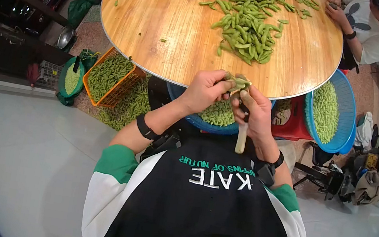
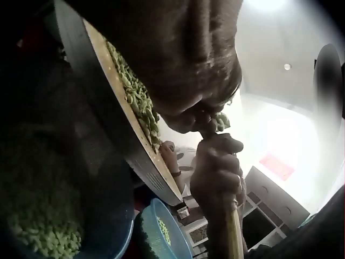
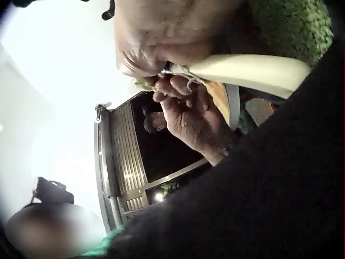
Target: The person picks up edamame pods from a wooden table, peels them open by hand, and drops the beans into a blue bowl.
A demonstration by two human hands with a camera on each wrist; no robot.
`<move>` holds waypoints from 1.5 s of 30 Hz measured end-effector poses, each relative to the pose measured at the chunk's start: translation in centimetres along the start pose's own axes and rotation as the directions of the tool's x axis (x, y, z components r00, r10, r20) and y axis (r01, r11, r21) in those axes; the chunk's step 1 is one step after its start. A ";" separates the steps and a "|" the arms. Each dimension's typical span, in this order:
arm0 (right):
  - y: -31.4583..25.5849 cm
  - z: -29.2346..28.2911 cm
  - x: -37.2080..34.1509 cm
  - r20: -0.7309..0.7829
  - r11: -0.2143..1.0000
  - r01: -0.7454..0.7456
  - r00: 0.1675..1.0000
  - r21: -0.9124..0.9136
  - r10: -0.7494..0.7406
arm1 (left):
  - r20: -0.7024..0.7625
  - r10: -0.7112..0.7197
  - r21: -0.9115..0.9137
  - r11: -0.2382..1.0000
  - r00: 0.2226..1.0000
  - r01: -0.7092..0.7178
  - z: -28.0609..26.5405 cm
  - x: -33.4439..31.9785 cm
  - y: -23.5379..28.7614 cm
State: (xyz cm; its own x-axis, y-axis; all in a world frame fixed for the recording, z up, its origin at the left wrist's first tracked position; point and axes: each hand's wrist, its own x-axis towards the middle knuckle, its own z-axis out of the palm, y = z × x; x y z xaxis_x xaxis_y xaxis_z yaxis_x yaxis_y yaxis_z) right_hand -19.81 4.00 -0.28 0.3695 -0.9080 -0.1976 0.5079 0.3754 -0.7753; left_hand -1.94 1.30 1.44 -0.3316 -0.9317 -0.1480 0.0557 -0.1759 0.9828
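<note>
Over the near edge of the round wooden table (image 1: 169, 57), my left hand (image 1: 207, 92) pinches a green soybean pod (image 1: 240, 83) between thumb and fingers. My right hand (image 1: 254, 112) meets it at the pod's other side, with its thumb close to the pod. The same right hand grips a tool by its pale handle (image 1: 241, 138), which sticks out below the fist towards my body. In the right wrist view the smooth cream handle (image 3: 253, 71) shows large; the tool's working end is hidden among the fingers. Beneath both hands, shelled beans (image 1: 218, 115) fill a blue basin (image 1: 194, 121).
Many pods (image 1: 249, 35) are heaped on the table. An orange crate (image 1: 101, 91) of pods and a green basin (image 1: 69, 83) of beans stand left. At right, a blue basket (image 1: 345, 116) holds shelled beans (image 1: 324, 111). Another person (image 1: 363, 34) sits across at the right.
</note>
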 end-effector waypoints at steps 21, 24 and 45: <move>0.9 -0.7 1.3 0.371 0.016 0.513 0.642 -0.858 -0.671 | -0.078 0.230 0.542 0.826 0.970 -0.153 2.1 -2.0 -0.9; 1.1 -0.7 1.2 0.381 0.010 0.500 0.672 -0.866 -0.636 | -0.047 0.320 0.565 0.790 0.946 -0.238 2.1 -2.2 -1.6; 1.5 -1.6 0.3 0.453 0.047 0.549 0.731 -0.834 -0.510 | 0.044 0.380 0.591 0.736 0.924 -0.331 1.2 -3.6 -4.3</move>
State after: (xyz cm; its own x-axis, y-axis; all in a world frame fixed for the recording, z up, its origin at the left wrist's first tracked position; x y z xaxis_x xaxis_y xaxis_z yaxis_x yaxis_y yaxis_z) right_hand -20.14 4.05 -2.45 0.3640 -0.7711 0.5223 -0.4227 -0.6365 -0.6451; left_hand -2.11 5.75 -2.10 -0.3264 -0.9138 0.2418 -0.4062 0.3666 0.8370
